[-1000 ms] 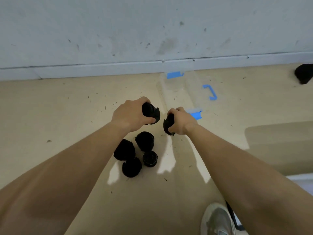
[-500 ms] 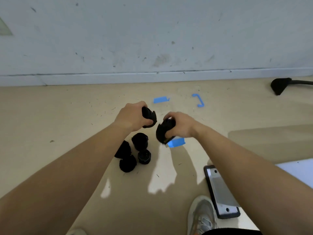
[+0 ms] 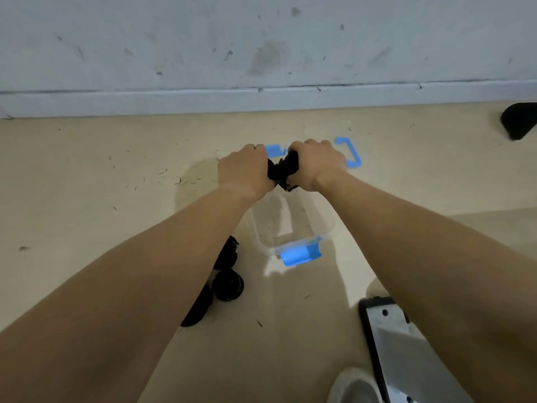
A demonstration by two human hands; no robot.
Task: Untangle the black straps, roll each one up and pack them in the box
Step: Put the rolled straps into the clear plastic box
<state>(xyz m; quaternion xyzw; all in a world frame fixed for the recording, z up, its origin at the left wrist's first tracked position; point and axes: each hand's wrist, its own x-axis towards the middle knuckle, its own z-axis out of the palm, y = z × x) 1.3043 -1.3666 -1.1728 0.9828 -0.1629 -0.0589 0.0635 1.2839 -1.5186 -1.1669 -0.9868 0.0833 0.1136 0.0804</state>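
Observation:
My left hand (image 3: 242, 170) and my right hand (image 3: 318, 164) are side by side, each gripping a rolled black strap (image 3: 283, 173); the two rolls touch between the fists above the far end of the clear plastic box (image 3: 324, 225), which has blue clips. The box lies on the floor under my wrists. More rolled black straps (image 3: 228, 285) lie on the floor left of the box, partly hidden by my left forearm.
A blue-handled clear lid (image 3: 350, 152) lies beyond the box near the wall. A grey metal plate (image 3: 398, 341) and my shoe (image 3: 353, 388) are at lower right. A black object (image 3: 520, 120) sits at far right by the baseboard.
Both hands have moved forward and together with their straps, now held over the box. The floor pile has dropped lower in the view.

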